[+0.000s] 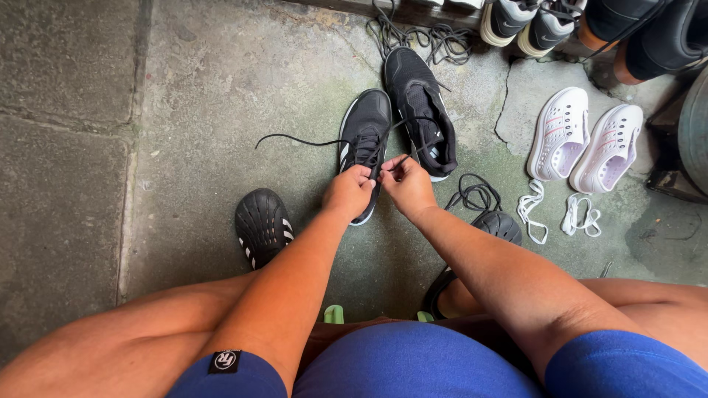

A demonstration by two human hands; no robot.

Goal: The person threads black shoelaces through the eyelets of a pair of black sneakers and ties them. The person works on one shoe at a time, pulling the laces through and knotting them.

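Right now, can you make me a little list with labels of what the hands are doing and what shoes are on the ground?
left hand: pinching the black lace at the near black sneaker
right hand: pinching the same lace, close beside the left hand
loose lace end: trails left across the concrete floor
second black sneaker: lies just right of the first, touching it
white clogs: a pair, off to the right
white laces: loose, in front of the clogs
black clog: worn on the left foot
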